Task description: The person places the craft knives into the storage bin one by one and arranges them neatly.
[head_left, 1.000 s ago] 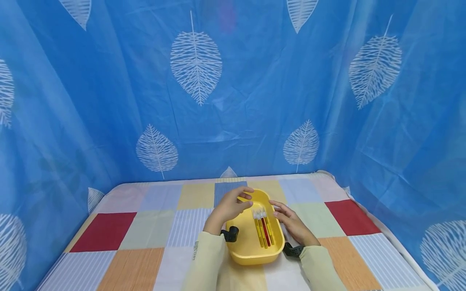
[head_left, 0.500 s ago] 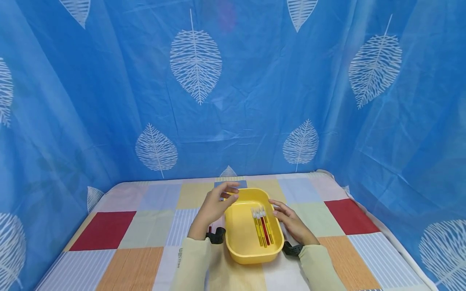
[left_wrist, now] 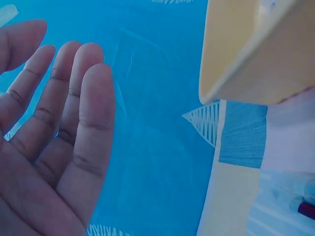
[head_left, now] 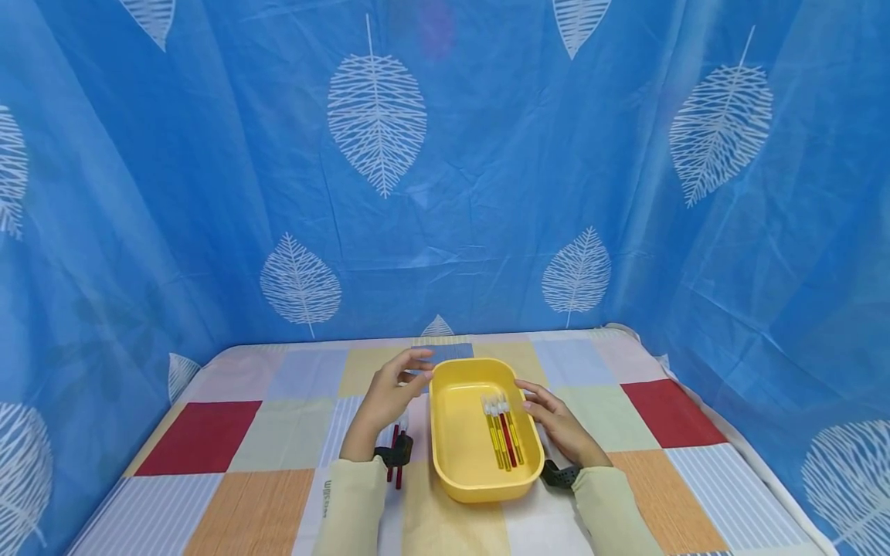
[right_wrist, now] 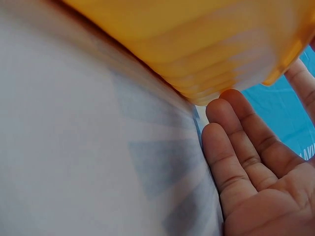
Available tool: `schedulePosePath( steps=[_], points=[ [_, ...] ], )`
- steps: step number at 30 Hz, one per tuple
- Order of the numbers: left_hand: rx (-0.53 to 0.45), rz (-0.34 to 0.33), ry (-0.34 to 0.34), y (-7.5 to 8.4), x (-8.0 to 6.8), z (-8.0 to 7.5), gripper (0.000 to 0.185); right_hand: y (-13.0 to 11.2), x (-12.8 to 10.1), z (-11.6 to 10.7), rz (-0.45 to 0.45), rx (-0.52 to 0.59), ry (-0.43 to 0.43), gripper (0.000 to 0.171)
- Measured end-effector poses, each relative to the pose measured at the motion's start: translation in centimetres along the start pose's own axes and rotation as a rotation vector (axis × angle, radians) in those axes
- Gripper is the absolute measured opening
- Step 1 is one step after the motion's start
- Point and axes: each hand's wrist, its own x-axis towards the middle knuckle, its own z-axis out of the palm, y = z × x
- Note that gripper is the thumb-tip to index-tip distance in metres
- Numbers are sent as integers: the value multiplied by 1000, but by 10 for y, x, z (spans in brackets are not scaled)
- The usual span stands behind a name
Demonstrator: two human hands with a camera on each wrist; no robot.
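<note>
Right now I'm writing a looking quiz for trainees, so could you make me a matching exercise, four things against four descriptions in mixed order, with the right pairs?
Things
1. Tray
2. Right hand
3. Group of four sticks
4. Pair of red sticks

Descriptions
A. Inside the tray
B. Left of the tray, partly hidden by a black wrist strap
C. Yellow, with rounded corners
D. By the tray's right side

Pairs: 1-C, 2-D, 3-A, 4-B

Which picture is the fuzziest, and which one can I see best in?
Right wrist view: fuzziest, with the yellow tray smeared, though the right hand shows clear creases; left wrist view: dim and bluish, the left hand fairly clear; head view: best, evenly lit, with crisp leaf patterns.
</note>
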Motion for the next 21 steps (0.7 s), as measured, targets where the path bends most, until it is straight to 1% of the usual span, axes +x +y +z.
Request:
schedulePosePath(
  steps=[7, 12, 19, 21],
  points=[
    [-27, -8, 33, -11, -5, -6, 32, 0, 2, 1, -6, -2, -2, 55],
    [-30, -49, 49, -17, -7, -11, 33, -1, 2, 1, -6, -4, 2, 55],
    [-58, -67, 72, -27, -8, -17, 35, -1, 1, 0, 3, 8, 10, 54],
    [-65, -92, 85, -32, -9, -18, 36, 0, 1, 0, 4, 9, 4, 55]
  ],
)
